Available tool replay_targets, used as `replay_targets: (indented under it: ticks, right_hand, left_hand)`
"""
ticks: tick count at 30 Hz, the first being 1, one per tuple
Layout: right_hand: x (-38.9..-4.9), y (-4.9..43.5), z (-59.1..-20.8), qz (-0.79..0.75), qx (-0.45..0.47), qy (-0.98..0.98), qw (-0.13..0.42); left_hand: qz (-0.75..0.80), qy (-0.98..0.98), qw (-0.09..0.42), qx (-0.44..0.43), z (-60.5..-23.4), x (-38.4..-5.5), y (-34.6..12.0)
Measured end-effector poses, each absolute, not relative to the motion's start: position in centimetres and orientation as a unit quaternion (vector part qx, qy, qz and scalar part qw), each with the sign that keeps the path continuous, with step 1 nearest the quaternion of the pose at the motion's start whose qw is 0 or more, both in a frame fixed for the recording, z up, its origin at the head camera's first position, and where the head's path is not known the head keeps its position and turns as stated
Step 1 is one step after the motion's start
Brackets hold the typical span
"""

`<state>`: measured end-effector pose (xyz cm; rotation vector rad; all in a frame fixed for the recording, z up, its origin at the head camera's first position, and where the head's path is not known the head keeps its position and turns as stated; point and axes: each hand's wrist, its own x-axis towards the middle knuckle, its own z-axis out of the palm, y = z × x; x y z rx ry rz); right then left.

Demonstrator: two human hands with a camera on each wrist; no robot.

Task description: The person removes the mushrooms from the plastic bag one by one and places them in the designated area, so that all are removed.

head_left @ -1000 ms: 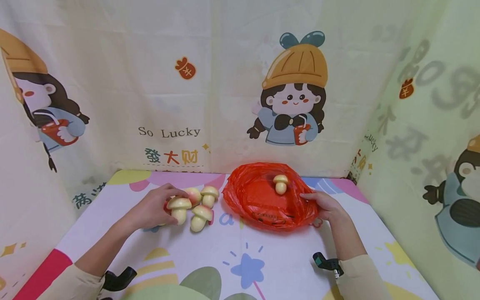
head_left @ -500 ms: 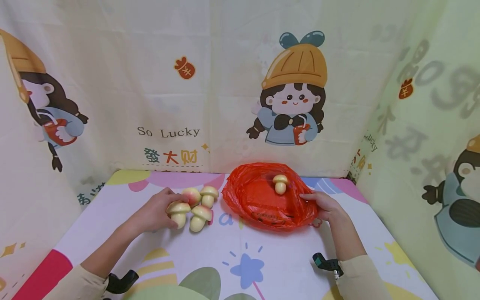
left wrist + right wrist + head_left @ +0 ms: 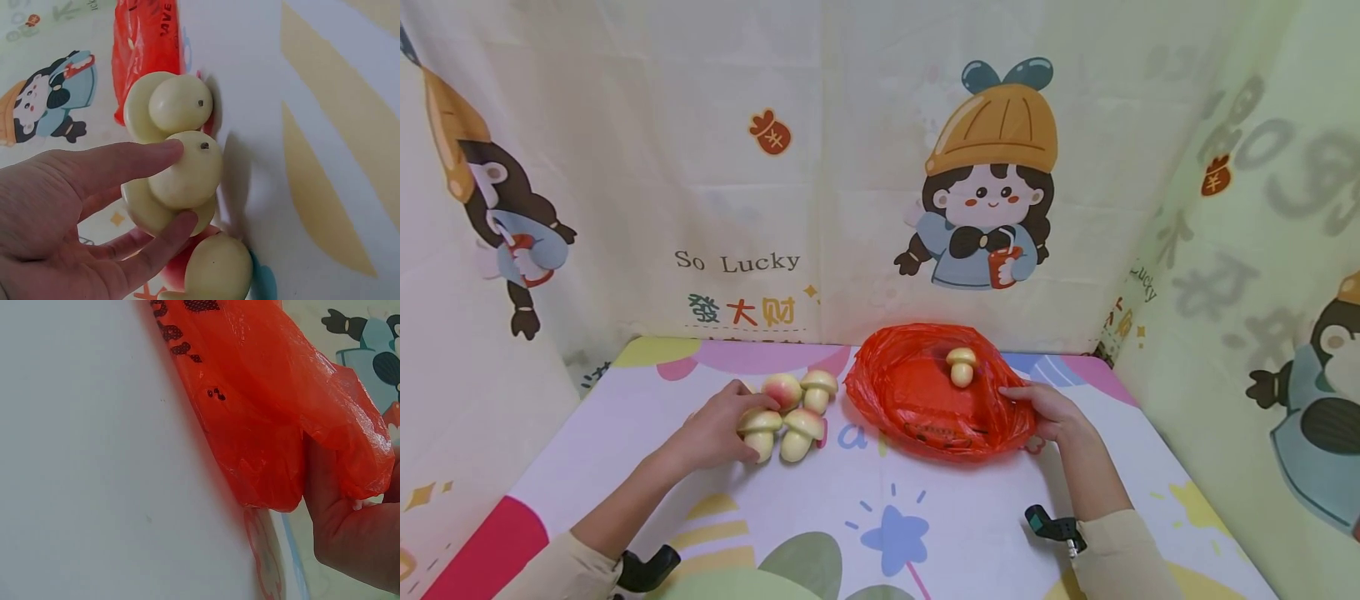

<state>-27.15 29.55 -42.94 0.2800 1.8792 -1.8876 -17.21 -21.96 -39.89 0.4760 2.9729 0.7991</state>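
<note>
My left hand pinches a pale yellow toy mushroom between thumb and fingers. In the left wrist view, the thumb lies on its stem and the fingers reach its cap. Close on its right stands a mushroom with a pink-tinged cap. Behind are a pink-blushed mushroom and a pale one. Another rounded piece shows below the hand in the left wrist view. My right hand holds the right rim of an opened red plastic bag; one small mushroom lies inside.
A patterned cloth covers the table. Printed cloth walls close off the back and both sides. The bag stands near the table's back edge, right of the mushroom group.
My left hand has shifted slightly right and toward me, bringing its mushroom down close beside the pink-tinged one. The right hand and the bag have stayed put.
</note>
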Motion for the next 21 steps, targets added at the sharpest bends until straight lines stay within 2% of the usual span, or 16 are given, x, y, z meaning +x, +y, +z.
replay_targets:
  ticks: [9,21]
  right_hand:
    - [-27.31,29.48,-42.97,-0.687,0.095,0.682,0.232]
    - [-27.17,29.59,-43.01,-0.687,0.092,0.681,0.236]
  left_hand:
    - [0.250,0.954,-0.002,0.165,-40.20,-16.88,-21.52]
    - [0.235,0.963,-0.010,0.129,-40.45,-16.46,-21.12]
